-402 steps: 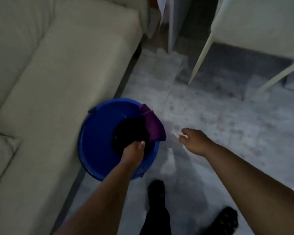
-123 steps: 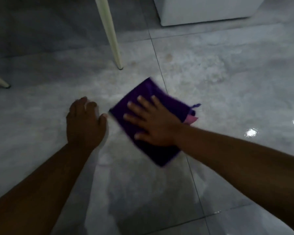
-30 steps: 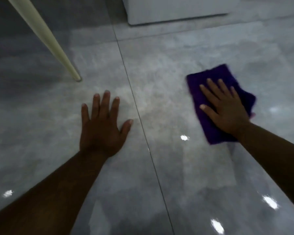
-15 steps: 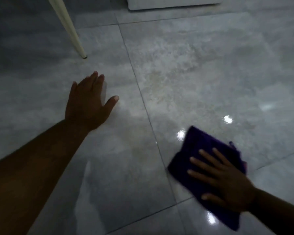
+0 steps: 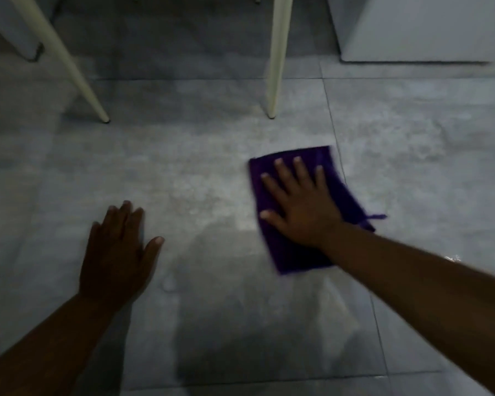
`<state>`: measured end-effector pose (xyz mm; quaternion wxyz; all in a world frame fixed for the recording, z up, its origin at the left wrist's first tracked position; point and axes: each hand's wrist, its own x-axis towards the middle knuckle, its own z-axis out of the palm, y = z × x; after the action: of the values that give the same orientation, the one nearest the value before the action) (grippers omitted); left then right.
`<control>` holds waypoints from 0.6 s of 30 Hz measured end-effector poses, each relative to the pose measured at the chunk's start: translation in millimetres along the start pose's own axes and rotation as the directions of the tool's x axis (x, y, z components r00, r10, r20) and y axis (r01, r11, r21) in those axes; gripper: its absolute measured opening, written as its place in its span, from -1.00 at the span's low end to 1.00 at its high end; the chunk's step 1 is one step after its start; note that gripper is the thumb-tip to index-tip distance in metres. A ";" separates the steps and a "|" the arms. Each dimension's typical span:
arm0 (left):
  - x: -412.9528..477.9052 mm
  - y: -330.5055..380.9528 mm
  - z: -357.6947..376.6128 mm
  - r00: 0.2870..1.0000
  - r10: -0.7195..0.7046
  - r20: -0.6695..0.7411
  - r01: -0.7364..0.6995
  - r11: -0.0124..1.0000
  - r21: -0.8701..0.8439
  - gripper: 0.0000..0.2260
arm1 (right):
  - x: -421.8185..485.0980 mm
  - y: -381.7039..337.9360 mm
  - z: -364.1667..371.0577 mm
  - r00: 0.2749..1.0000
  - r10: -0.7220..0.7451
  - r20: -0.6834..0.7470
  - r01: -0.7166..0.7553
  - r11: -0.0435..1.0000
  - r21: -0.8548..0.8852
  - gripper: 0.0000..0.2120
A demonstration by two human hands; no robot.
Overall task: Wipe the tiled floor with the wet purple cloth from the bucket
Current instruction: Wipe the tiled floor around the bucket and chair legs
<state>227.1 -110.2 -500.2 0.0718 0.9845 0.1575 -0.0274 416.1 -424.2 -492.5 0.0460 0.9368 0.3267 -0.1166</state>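
Note:
The purple cloth lies folded flat on the grey tiled floor, right of centre, beside a tile joint. My right hand presses down on it with the palm flat and the fingers spread, covering its middle. My left hand rests flat on the bare floor to the left, fingers together and thumb out, holding nothing. A wet sheen shows on the tiles near me. The bucket is out of view.
Two cream furniture legs stand on the floor beyond the cloth, one upright and one slanted. A white cabinet base sits at the back right. A grey object stands at the far left.
My right hand has pushed the cloth forward, away from me and toward the upright leg. The view has shifted, and my left hand stays planted on the floor.

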 end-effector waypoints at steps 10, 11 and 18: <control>-0.7 -26.0 10.7 0.998 -0.019 -0.054 0.018 1.000 -0.015 -0.44 | -63.8 -25.1 11.7 0.619 -0.785 -0.022 0.785 0.619 -0.003 -0.35; -0.4 -24.9 12.6 0.998 -0.017 -0.065 0.016 1.000 -0.009 -0.44 | -46.0 -0.7 5.7 0.683 -0.730 -0.026 0.730 0.683 -0.022 -0.33; -3.5 -28.7 23.3 0.995 -0.018 -0.094 0.018 1.000 -0.004 -0.44 | 115.8 -17.4 -24.3 0.986 -0.161 -0.034 0.159 0.986 -0.052 -0.22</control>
<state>214.0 -87.8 -526.7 0.0656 0.9831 0.1697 0.0184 497.7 -337.0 -497.9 0.0532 0.9081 0.4045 -0.0942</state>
